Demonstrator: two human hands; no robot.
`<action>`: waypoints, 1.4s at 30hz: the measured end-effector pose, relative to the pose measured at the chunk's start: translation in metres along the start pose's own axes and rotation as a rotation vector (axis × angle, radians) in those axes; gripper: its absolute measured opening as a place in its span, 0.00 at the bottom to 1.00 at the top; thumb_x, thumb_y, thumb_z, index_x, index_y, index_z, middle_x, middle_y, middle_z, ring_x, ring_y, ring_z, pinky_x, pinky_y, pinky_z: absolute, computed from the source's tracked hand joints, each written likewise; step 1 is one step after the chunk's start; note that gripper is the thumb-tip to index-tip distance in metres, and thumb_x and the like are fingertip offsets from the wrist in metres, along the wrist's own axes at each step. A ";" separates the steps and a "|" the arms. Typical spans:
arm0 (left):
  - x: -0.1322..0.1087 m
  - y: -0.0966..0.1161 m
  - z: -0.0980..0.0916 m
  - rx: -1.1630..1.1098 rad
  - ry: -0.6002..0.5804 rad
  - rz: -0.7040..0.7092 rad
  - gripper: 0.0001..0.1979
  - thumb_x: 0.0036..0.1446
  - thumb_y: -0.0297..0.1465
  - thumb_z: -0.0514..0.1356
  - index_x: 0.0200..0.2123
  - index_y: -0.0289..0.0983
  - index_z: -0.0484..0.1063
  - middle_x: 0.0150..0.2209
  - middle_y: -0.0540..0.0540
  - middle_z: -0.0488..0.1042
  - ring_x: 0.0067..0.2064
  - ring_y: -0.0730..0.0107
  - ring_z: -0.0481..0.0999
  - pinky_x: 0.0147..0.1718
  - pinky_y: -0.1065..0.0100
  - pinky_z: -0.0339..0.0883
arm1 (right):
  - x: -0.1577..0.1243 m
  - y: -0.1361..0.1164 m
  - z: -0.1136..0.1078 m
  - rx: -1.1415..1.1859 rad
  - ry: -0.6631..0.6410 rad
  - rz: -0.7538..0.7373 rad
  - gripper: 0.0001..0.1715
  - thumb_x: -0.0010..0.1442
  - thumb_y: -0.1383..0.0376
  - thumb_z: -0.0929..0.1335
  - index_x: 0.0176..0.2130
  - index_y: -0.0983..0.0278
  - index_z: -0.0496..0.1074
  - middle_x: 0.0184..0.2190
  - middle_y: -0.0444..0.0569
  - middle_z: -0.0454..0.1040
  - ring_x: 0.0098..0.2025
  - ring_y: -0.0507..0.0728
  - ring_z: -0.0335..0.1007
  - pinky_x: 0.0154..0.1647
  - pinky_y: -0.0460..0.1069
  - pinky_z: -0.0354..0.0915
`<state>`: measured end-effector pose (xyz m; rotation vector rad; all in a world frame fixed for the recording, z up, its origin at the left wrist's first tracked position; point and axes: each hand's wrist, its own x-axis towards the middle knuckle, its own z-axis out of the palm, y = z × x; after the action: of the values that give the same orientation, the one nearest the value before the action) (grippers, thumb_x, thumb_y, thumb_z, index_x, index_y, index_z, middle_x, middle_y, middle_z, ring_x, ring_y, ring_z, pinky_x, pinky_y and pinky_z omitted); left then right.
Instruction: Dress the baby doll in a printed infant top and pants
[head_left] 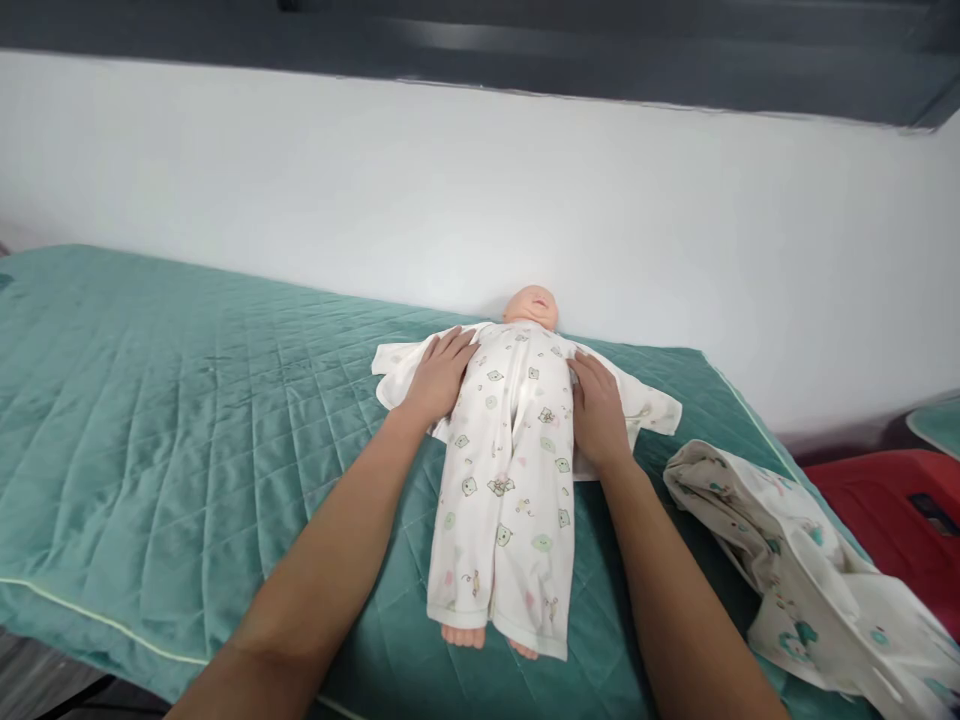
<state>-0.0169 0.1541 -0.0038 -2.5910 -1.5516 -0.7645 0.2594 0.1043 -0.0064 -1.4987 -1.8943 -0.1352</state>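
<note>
A baby doll (532, 304) lies on its back, head toward the wall and bare toes toward me. White printed pants (501, 480) cover its legs and reach high up its chest. A white long-sleeved top (649, 402) is spread out at both sides of the doll, partly beneath the pants. My left hand (441, 372) lies flat with fingers stretched over the top, along the left edge of the pants. On the opposite side my right hand (597, 405) rests with its fingers extended against the pants' right edge. Neither hand shows anything gripped.
A green quilted bedcover (202, 430) spreads beneath the doll. To the right lies a crumpled white printed cloth (795, 550), beside a red plastic object (885, 500). The white wall (315, 190) stands behind the bed, under a dark overhanging frame (480, 45).
</note>
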 end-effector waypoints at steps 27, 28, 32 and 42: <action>0.032 0.000 0.006 0.211 -0.033 -0.359 0.24 0.66 0.29 0.48 0.63 0.47 0.64 0.54 0.39 0.74 0.57 0.49 0.69 0.55 0.48 0.61 | 0.039 0.016 0.009 -0.437 -0.198 0.353 0.27 0.66 0.63 0.58 0.61 0.64 0.65 0.71 0.60 0.54 0.69 0.70 0.53 0.68 0.70 0.47; 0.033 -0.001 0.005 0.206 -0.041 -0.368 0.23 0.65 0.30 0.49 0.62 0.47 0.64 0.54 0.38 0.73 0.57 0.48 0.69 0.55 0.47 0.61 | 0.039 0.019 0.008 -0.431 -0.199 0.358 0.27 0.66 0.60 0.60 0.61 0.63 0.65 0.70 0.60 0.55 0.68 0.70 0.54 0.68 0.70 0.48; 0.033 -0.009 -0.002 0.146 -0.085 -0.418 0.22 0.63 0.36 0.54 0.61 0.50 0.66 0.55 0.38 0.73 0.57 0.44 0.69 0.55 0.45 0.61 | 0.038 0.034 0.001 -0.382 -0.201 0.396 0.30 0.63 0.51 0.63 0.61 0.57 0.68 0.69 0.57 0.57 0.66 0.72 0.58 0.66 0.70 0.50; 0.017 -0.020 -0.007 0.147 -0.112 -0.469 0.27 0.59 0.38 0.59 0.63 0.56 0.66 0.54 0.39 0.73 0.58 0.43 0.70 0.62 0.37 0.53 | 0.037 0.052 -0.017 -0.260 -0.272 0.442 0.30 0.62 0.45 0.65 0.58 0.51 0.73 0.62 0.55 0.68 0.60 0.74 0.65 0.61 0.68 0.58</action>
<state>-0.0301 0.1766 0.0053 -2.2225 -2.1953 -0.5014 0.3097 0.1428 0.0101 -2.1708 -1.7436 0.0303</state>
